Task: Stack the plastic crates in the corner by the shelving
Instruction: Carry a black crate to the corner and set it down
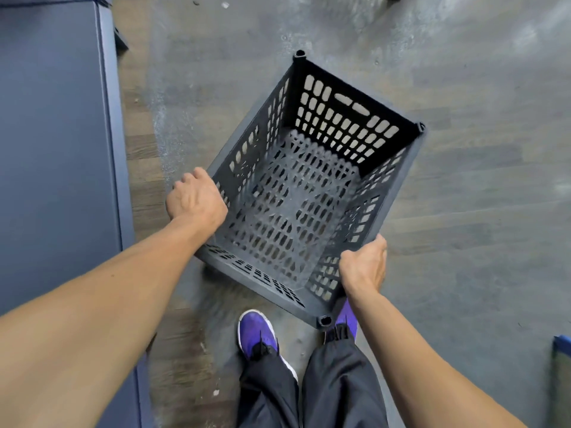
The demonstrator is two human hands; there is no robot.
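Crate (293, 205) in the air, by the look of it: dark latticed plastic, empty, mouth up and tipped slightly, its near corner hanging over a purple shoe (346, 316). Left grip (196, 197) is curled over the rim of one long side, fingers wrapped out of sight. Right grip (364, 265) clamps the opposite rim near the close end. One hold per side makes sense, since it keeps the load balanced and square to the body for carrying. Grey floor (463, 180) below, a blue padded block (55, 149) along the left. No shelving, no corner, no second crate in view, so I'd call this the carry, with the stacking not yet done.
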